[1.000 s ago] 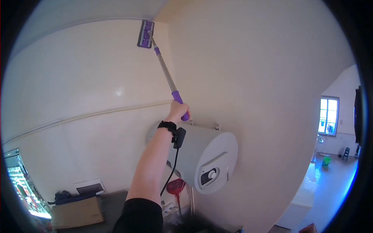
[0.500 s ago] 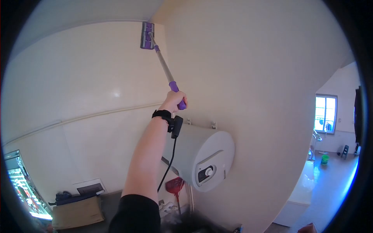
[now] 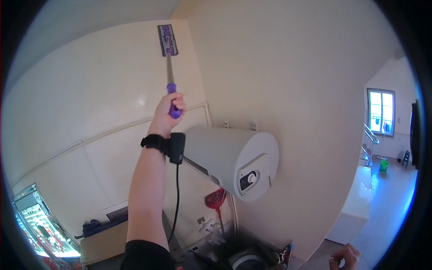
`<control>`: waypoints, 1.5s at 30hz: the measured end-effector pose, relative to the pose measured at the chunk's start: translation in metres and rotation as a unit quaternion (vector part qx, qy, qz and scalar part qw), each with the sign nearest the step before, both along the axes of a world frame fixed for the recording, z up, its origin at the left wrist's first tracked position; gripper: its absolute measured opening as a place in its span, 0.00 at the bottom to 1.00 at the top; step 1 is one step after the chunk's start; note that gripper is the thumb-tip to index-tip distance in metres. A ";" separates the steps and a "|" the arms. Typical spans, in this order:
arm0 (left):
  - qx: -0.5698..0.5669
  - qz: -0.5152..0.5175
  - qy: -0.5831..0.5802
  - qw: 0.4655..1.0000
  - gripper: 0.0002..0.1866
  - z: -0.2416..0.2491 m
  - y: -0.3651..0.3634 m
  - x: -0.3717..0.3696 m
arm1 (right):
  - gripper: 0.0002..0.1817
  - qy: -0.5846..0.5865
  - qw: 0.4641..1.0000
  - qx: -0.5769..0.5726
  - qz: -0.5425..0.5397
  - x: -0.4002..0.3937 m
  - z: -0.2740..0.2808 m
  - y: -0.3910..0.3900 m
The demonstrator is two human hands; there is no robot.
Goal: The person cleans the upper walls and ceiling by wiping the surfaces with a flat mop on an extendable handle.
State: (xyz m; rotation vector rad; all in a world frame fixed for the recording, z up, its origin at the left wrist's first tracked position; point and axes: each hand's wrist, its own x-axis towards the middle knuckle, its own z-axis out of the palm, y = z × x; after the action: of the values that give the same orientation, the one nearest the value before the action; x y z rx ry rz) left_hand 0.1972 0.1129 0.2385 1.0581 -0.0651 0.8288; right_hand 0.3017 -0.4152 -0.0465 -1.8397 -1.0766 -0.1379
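My left hand point(image 3: 173, 105) is closed around the purple grip at the lower end of a mop pole point(image 3: 169, 69). A black strap with a small box and a cable is on that wrist. The flat purple and grey mop head point(image 3: 168, 40) lies against the upper wall, near the corner below the ceiling. At the bottom right edge my right hand point(image 3: 344, 258) shows in part, its fingers curled, with nothing visible in them.
A white water heater point(image 3: 256, 166) hangs on the wall right of my left arm. Below it are a red fly swatter point(image 3: 216, 199) and dark items. A cardboard box point(image 3: 103, 243) is at lower left. A green bucket point(image 3: 384, 166) stands in the far room at right.
My left hand and the pole's grip have moved left in view, with the mop head slightly left along the wall. My right hand has come further into view at the bottom right.
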 end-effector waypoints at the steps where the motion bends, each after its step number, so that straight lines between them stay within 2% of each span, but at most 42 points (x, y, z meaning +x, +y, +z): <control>1: -0.018 -0.023 -0.020 0.999 0.10 -0.005 -0.008 -0.013 | 0.04 0.001 1.000 0.001 -0.002 0.001 -0.002 0.000; 4: -0.046 -0.055 -0.066 0.995 0.07 -0.031 -0.017 -0.057 | 0.07 0.016 0.999 -0.022 0.024 0.001 -0.007 -0.001; 6: -0.068 -0.074 -0.055 0.993 0.08 -0.056 -0.022 -0.097 | 0.10 -0.022 0.996 -0.064 0.060 0.005 -0.008 -0.002; 8: -0.068 -0.010 -0.043 0.997 0.04 -0.080 -0.034 -0.135 | 0.11 -0.009 0.994 -0.085 0.070 0.010 -0.010 -0.008; 10: -0.093 -0.018 -0.049 0.994 0.02 -0.099 -0.048 -0.170 | 0.22 -0.001 0.986 -0.139 0.096 0.018 -0.014 -0.013; 11: -0.099 -0.016 -0.044 0.994 0.02 -0.106 -0.059 -0.183 | 0.15 -0.080 0.985 -0.140 0.063 0.019 -0.014 -0.009; 12: -0.117 -0.006 -0.059 0.991 0.05 -0.113 -0.069 -0.196 | 0.15 -0.075 0.984 -0.148 0.068 0.021 -0.014 -0.008; 14: -0.135 0.008 -0.078 0.988 0.08 -0.130 -0.076 -0.217 | 0.18 -0.137 0.972 -0.175 0.074 0.028 -0.013 -0.005; 15: -0.124 0.006 -0.086 0.989 0.10 -0.139 -0.078 -0.228 | 0.19 -0.107 0.966 -0.221 0.076 0.029 -0.013 -0.003; 19: -0.111 0.014 -0.099 0.989 0.15 -0.161 -0.095 -0.253 | 0.21 -0.109 0.951 -0.249 0.147 0.041 -0.042 0.017; 22: -0.134 0.008 -0.107 0.985 0.14 -0.167 -0.119 -0.261 | 0.25 -0.121 0.930 -0.287 0.195 0.047 -0.084 0.031; 24: -0.156 -0.004 -0.117 0.981 0.13 -0.171 -0.130 -0.269 | 0.23 -0.180 0.911 -0.239 0.283 0.055 -0.113 0.037; 25: -0.163 -0.002 -0.134 0.977 0.13 -0.173 -0.133 -0.273 | 0.23 -0.176 0.908 -0.246 0.290 0.055 -0.117 0.040; 27: -0.168 0.013 -0.144 0.975 0.13 -0.175 -0.134 -0.275 | 0.31 -0.108 0.890 -0.323 0.303 0.053 -0.123 0.045; 31: -0.154 0.023 -0.108 0.982 0.13 -0.174 -0.130 -0.276 | 0.35 -0.088 0.876 -0.353 0.316 0.050 -0.145 0.057; 33: -0.154 0.021 -0.105 0.982 0.13 -0.173 -0.130 -0.277 | 0.37 -0.033 0.848 -0.400 0.347 0.046 -0.147 0.068; 36: -0.151 0.028 -0.100 0.983 0.12 -0.169 -0.131 -0.277 | 0.37 -0.032 0.824 -0.408 0.392 0.045 -0.172 0.079; 43: -0.152 0.011 -0.087 0.985 0.14 -0.169 -0.121 -0.289 | 0.38 -0.031 0.812 -0.437 0.386 0.041 -0.199 0.079; 45: -0.157 0.008 -0.078 0.984 0.14 -0.168 -0.118 -0.289 | 0.40 -0.082 0.854 -0.361 0.365 0.046 -0.214 0.077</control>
State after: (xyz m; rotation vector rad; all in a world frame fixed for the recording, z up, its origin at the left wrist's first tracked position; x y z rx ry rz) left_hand -0.0922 -0.0049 0.0710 0.6971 -0.0560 0.9035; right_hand 0.3478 -0.3383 -0.2601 -1.9049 -2.0780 0.6564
